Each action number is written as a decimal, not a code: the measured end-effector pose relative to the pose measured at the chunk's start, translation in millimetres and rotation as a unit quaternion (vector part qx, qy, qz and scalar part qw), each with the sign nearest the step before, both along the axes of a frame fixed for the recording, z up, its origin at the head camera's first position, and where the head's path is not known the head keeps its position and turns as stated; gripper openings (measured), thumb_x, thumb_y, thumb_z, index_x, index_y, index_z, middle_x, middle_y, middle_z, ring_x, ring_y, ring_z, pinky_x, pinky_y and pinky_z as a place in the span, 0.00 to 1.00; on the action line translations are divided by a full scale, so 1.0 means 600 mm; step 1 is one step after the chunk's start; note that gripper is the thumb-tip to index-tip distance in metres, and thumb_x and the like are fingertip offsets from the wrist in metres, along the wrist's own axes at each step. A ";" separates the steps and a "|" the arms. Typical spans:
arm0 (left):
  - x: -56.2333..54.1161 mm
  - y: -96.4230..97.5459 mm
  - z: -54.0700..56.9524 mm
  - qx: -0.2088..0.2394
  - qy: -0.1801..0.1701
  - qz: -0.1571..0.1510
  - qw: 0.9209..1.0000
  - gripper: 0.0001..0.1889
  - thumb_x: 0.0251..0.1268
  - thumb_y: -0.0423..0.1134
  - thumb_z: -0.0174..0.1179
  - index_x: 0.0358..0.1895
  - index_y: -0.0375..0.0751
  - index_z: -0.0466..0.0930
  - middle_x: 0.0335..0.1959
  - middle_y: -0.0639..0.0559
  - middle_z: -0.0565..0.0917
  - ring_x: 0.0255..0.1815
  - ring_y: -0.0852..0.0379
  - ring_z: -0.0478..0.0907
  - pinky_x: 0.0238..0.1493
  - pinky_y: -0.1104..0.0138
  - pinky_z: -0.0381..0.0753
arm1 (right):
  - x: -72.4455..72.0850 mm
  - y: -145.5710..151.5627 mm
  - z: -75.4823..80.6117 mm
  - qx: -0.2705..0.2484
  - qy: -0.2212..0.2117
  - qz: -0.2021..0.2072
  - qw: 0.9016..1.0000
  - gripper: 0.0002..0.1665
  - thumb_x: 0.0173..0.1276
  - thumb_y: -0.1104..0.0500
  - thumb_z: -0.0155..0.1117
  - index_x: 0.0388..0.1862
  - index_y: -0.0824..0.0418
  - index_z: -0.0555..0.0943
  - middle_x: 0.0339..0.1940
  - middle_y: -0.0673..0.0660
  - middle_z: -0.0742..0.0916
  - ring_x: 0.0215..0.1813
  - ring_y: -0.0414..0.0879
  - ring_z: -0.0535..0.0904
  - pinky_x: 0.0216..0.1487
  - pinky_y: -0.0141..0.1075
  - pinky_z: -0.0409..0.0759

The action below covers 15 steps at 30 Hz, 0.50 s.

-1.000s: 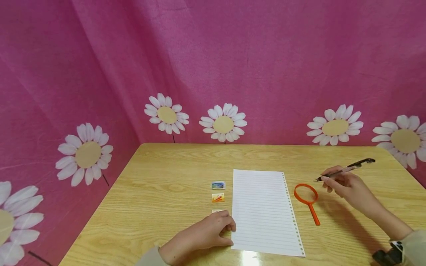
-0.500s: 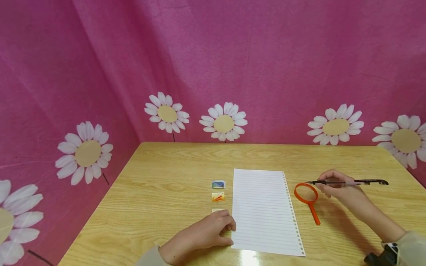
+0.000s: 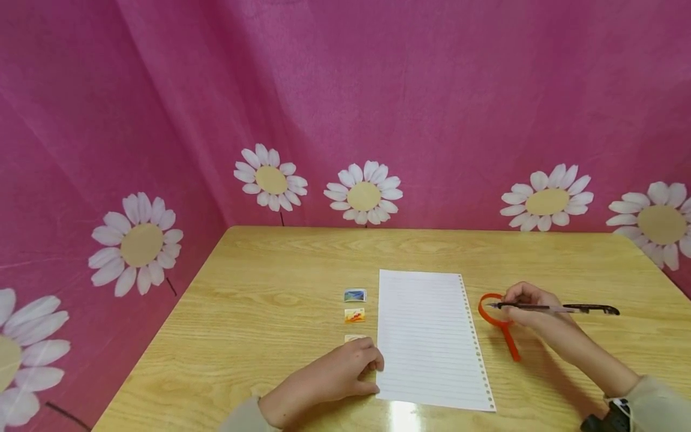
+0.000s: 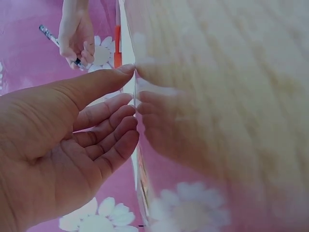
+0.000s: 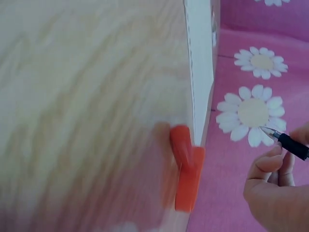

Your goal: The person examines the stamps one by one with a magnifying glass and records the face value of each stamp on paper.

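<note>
One pen (image 3: 540, 308), now nearer one magnifier (image 3: 509, 341) — three cards (image 3: 354, 315)

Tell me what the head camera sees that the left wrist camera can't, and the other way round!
Only head: printed lines on the paper, and the right sleeve.
Only left wrist: the palm of the left hand and its reflection on the table.
Both: left hand, right hand, pen, paper and orange magnifying glass, at least partly.

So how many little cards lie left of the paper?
3: a blue card farthest, a yellow card next, a pale card partly behind the left hand, which may hide more.
</note>
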State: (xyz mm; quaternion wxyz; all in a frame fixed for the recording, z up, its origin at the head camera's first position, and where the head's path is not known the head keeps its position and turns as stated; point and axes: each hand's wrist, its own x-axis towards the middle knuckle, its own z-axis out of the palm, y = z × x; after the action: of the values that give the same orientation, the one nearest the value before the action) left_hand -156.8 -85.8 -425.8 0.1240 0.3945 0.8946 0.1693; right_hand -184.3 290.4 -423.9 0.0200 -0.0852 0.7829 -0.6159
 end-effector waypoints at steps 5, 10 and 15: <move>0.008 0.003 0.002 -0.017 0.052 -0.010 0.998 0.11 0.59 0.42 0.69 0.42 0.45 0.81 0.40 0.58 0.77 0.36 0.71 0.65 0.44 0.81 0.72 | 0.005 -0.024 -0.001 0.063 -0.011 -0.001 0.998 0.07 0.66 0.69 0.60 0.35 0.58 0.75 0.30 0.37 0.81 0.32 0.31 0.75 0.33 0.27 0.76; 0.011 0.004 0.002 -0.023 0.079 -0.012 0.997 0.10 0.59 0.42 0.69 0.41 0.45 0.81 0.39 0.58 0.76 0.36 0.70 0.66 0.43 0.81 0.72 | 0.011 -0.050 0.002 0.084 -0.020 0.009 0.996 0.05 0.65 0.68 0.61 0.37 0.66 0.73 0.31 0.39 0.80 0.31 0.32 0.72 0.31 0.28 0.74; 0.013 0.004 0.002 -0.029 0.091 -0.017 0.995 0.10 0.59 0.42 0.70 0.40 0.45 0.81 0.38 0.58 0.76 0.35 0.70 0.66 0.42 0.81 0.72 | 0.012 -0.073 0.000 0.101 -0.019 0.012 0.995 0.06 0.63 0.68 0.61 0.37 0.67 0.74 0.29 0.41 0.79 0.30 0.33 0.71 0.30 0.28 0.72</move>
State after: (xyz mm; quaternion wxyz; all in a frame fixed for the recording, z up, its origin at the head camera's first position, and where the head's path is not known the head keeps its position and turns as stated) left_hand -149.0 -83.5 -424.7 0.0560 0.4192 0.9001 0.1049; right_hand -176.9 246.3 -424.0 0.0506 -0.0807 0.8396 -0.5348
